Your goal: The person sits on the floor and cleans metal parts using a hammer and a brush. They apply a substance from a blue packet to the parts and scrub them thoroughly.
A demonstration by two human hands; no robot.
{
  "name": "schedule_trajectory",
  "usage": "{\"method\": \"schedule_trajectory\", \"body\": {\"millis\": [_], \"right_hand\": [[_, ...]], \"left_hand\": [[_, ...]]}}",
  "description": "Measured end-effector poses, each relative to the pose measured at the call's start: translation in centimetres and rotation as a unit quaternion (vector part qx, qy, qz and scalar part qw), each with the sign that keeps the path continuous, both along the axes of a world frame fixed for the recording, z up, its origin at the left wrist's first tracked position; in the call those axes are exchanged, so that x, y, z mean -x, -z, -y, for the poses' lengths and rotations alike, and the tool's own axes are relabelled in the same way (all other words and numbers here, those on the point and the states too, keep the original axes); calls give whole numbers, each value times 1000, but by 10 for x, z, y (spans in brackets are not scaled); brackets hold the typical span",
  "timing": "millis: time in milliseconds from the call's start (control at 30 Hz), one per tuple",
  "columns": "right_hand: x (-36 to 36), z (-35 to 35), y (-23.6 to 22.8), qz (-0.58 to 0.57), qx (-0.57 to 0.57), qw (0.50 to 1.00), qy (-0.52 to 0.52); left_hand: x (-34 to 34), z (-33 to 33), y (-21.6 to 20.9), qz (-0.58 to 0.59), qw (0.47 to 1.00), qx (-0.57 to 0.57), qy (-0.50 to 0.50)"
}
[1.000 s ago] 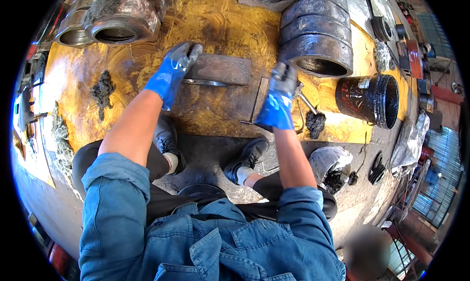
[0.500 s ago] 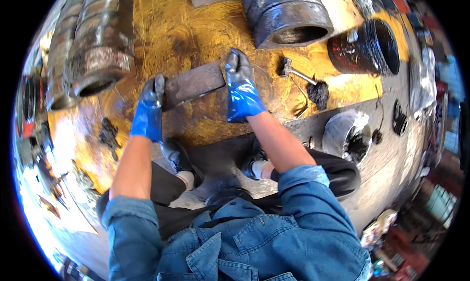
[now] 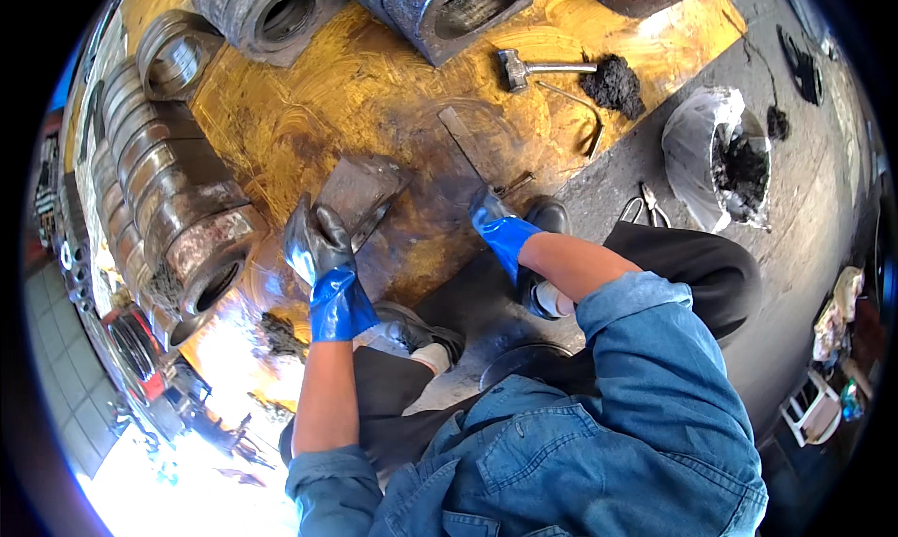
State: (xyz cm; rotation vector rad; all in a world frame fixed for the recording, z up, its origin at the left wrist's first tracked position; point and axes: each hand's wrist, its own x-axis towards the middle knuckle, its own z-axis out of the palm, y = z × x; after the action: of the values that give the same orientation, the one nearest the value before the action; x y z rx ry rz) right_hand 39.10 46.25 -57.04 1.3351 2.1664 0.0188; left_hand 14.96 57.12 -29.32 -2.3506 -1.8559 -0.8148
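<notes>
A rust-brown metal block (image 3: pixel 360 191), with a flat upper face, stands tilted on the yellow, grease-smeared work surface. My left hand (image 3: pixel 318 242), in a blue glove with black grime on the fingers, grips its near left end; the thumb lies against the side. To the right, a long flat metal strip (image 3: pixel 460 137) points away from me. My right hand (image 3: pixel 496 219), gloved the same way, is closed at the strip's near end, its fingertips partly hidden. A short thin dark tool (image 3: pixel 516 182) lies just beside those fingers.
A hammer (image 3: pixel 543 67), a bent rod (image 3: pixel 585 116) and a dark greasy clump (image 3: pixel 615 86) lie at the right. Heavy metal cylinders (image 3: pixel 178 191) line the left and far sides. A plastic-lined bucket (image 3: pixel 702 158) and pliers (image 3: pixel 652 205) are on the floor.
My right hand has left the block's right side and come nearer, to the strip's end. The left hand keeps hold of the block, which is now tilted. The view has turned.
</notes>
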Motion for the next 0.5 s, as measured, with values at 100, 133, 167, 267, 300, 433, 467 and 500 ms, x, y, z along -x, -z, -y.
{"method": "schedule_trajectory", "body": {"millis": [100, 133, 167, 267, 300, 433, 467, 500], "right_hand": [[6, -1, 5, -28, 14, 999, 3], [4, 1, 3, -36, 20, 999, 6], [2, -1, 1, -47, 25, 999, 8], [-9, -8, -10, -74, 39, 997, 2], [-12, -13, -16, -82, 44, 996, -1], [-31, -28, -42, -118, 69, 991, -11], [-36, -34, -53, -134, 73, 988, -8], [-41, -40, -67, -152, 77, 985, -3]], "left_hand": [[-1, 0, 3, -6, 1000, 8, -4], [-2, -1, 4, -9, 1000, -1, -5], [-2, -1, 6, -10, 1000, -13, -1], [-2, -7, -1, -18, 999, -29, 30], [-1, -8, -4, -26, 998, -43, 21], [10, -10, -3, -28, 999, 0, -27], [12, -10, -5, -29, 999, 19, -39], [13, -6, -8, -27, 998, 41, -49]]}}
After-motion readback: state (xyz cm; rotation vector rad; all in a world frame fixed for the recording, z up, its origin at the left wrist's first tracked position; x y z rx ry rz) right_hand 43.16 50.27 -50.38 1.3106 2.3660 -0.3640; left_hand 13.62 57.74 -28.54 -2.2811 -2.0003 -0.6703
